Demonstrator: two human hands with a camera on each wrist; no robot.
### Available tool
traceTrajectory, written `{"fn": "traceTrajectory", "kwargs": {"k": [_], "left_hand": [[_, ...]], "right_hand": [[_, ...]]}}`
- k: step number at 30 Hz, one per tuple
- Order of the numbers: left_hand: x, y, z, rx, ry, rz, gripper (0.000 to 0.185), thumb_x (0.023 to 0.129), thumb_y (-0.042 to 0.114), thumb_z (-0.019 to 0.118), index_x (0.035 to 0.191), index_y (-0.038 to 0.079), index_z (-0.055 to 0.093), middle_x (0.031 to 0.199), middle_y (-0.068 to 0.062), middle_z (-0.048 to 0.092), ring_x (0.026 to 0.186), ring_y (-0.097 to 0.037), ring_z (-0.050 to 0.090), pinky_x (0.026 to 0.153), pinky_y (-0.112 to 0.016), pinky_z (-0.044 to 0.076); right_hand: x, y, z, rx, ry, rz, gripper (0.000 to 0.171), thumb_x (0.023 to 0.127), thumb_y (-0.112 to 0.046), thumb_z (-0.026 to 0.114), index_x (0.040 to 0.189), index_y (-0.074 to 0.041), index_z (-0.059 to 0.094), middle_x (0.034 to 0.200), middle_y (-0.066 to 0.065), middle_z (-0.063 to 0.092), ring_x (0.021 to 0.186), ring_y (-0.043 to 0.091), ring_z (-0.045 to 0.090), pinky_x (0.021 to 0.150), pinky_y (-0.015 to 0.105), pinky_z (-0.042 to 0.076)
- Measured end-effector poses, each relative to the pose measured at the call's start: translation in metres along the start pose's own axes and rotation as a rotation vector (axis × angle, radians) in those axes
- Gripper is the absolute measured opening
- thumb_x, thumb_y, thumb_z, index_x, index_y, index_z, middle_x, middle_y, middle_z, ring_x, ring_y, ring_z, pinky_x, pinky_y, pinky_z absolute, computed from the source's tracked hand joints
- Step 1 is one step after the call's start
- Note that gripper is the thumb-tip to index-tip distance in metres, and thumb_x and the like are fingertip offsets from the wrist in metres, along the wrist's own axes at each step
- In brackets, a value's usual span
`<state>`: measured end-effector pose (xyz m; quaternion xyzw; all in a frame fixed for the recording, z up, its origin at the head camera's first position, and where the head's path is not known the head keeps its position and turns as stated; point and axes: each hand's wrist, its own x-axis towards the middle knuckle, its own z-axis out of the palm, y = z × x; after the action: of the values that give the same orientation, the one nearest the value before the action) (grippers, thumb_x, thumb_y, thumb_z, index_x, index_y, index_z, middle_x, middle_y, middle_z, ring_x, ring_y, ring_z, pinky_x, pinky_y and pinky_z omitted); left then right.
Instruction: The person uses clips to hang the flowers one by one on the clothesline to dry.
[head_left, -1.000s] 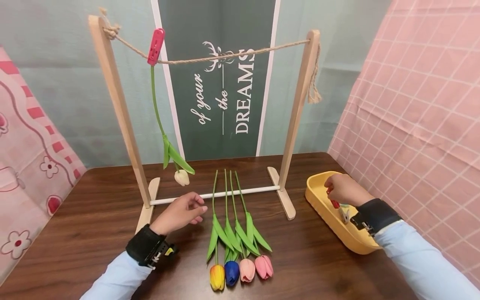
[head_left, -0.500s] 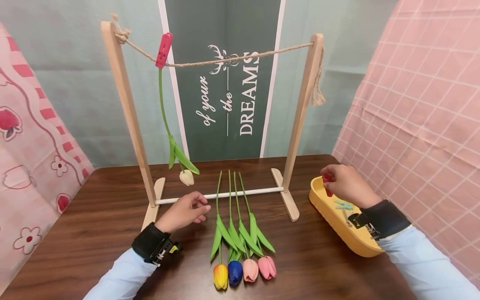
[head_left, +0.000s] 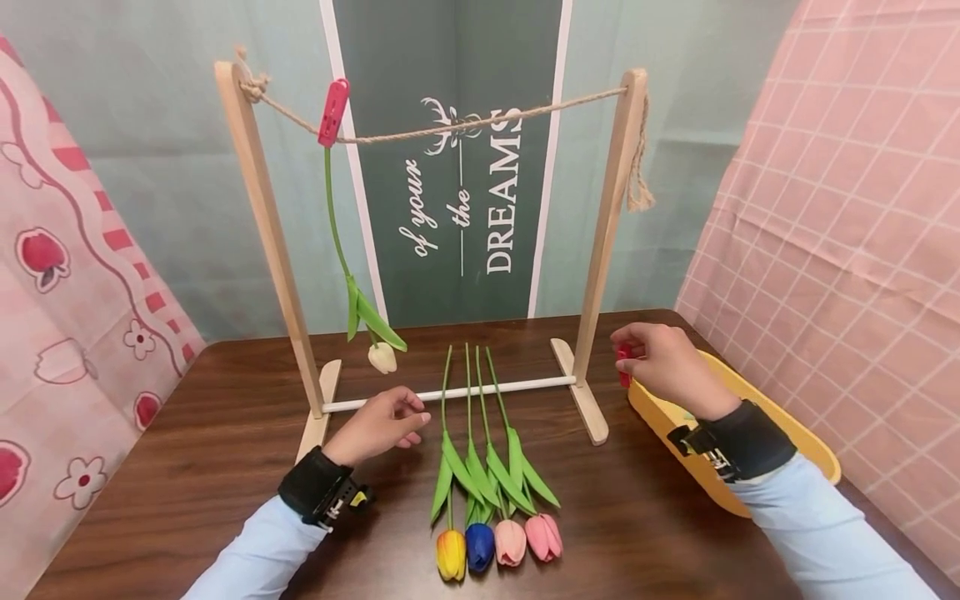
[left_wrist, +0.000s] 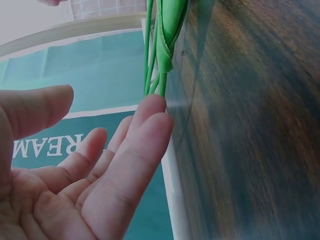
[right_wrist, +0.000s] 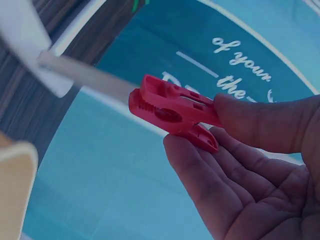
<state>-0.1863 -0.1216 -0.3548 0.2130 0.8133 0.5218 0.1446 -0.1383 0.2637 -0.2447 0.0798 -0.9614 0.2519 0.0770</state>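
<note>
My right hand (head_left: 671, 367) pinches a red clothespin (right_wrist: 175, 110) between thumb and fingers, over the left end of the yellow tray (head_left: 806, 442). The clothespin's jaws are closed. Just left of the tulip stems, my left hand (head_left: 382, 427) hovers with relaxed fingers and nothing in it. Side by side on the table lie a yellow tulip (head_left: 451, 554), a blue tulip (head_left: 480, 546), a pale pink tulip (head_left: 511, 542) and a pink tulip (head_left: 543, 536), stems pointing away. From the rope (head_left: 450, 127), another red clothespin (head_left: 333, 112) holds a white tulip (head_left: 382, 357) head down.
A wooden frame with a left post (head_left: 273, 242) and a right post (head_left: 611, 225) carries the rope. Its white crossbar (head_left: 540, 384) runs low behind my left hand, under the stems. Pink cloth (head_left: 817, 217) hangs to the right of the brown table (head_left: 180, 467).
My right hand has lifted the red clothespin out of the yellow tray and moved left with it. The left hand has stayed by the stems. The head view has shifted slightly.
</note>
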Motion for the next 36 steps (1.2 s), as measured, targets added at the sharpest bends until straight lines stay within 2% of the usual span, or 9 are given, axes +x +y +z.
{"fn": "traceTrajectory", "kwargs": {"k": [5, 12, 18, 26, 36], "left_hand": [[0.004, 0.001, 0.001, 0.004, -0.016, -0.023, 0.024, 0.095, 0.014, 0.063, 0.106, -0.004, 0.054, 0.091, -0.021, 0.063, 0.076, -0.033, 0.068, 0.067, -0.040, 0.059], [0.016, 0.002, 0.009, -0.026, -0.009, -0.119, 0.027, 0.094, 0.013, 0.065, 0.108, -0.006, 0.053, 0.093, -0.021, 0.062, 0.074, -0.031, 0.068, 0.066, -0.039, 0.059], [0.028, 0.005, 0.018, 0.002, 0.008, -0.187, 0.029, 0.093, 0.010, 0.065, 0.110, -0.008, 0.051, 0.086, -0.018, 0.059, 0.069, -0.028, 0.068, 0.061, -0.037, 0.059], [0.034, 0.006, 0.025, -0.043, 0.008, -0.225, 0.034, 0.093, 0.009, 0.065, 0.115, -0.011, 0.048, 0.086, -0.019, 0.059, 0.066, -0.027, 0.068, 0.060, -0.037, 0.059], [0.038, 0.004, 0.032, -0.065, 0.010, -0.236, 0.040, 0.093, 0.005, 0.063, 0.121, -0.015, 0.043, 0.086, -0.018, 0.059, 0.066, -0.028, 0.067, 0.058, -0.035, 0.059]], "right_hand": [[0.005, -0.012, 0.010, 0.058, -0.003, -0.016, 0.028, 0.085, 0.002, 0.069, 0.111, 0.008, 0.063, 0.087, 0.013, 0.066, 0.073, 0.022, 0.063, 0.063, 0.034, 0.057], [0.015, -0.023, 0.026, 0.116, -0.005, -0.025, 0.028, 0.086, 0.002, 0.068, 0.113, 0.005, 0.063, 0.092, 0.013, 0.066, 0.081, 0.026, 0.062, 0.072, 0.039, 0.057], [0.020, -0.031, 0.037, 0.168, -0.013, -0.051, 0.028, 0.086, 0.001, 0.069, 0.114, 0.006, 0.063, 0.094, 0.013, 0.067, 0.085, 0.026, 0.064, 0.076, 0.042, 0.057], [0.026, -0.046, 0.049, 0.267, -0.015, -0.069, 0.029, 0.087, 0.001, 0.069, 0.116, 0.003, 0.063, 0.098, 0.012, 0.068, 0.092, 0.027, 0.065, 0.078, 0.041, 0.056], [0.027, -0.055, 0.059, 0.348, -0.014, -0.089, 0.027, 0.087, 0.004, 0.068, 0.114, 0.002, 0.064, 0.102, 0.014, 0.066, 0.091, 0.026, 0.064, 0.074, 0.037, 0.055]]}}
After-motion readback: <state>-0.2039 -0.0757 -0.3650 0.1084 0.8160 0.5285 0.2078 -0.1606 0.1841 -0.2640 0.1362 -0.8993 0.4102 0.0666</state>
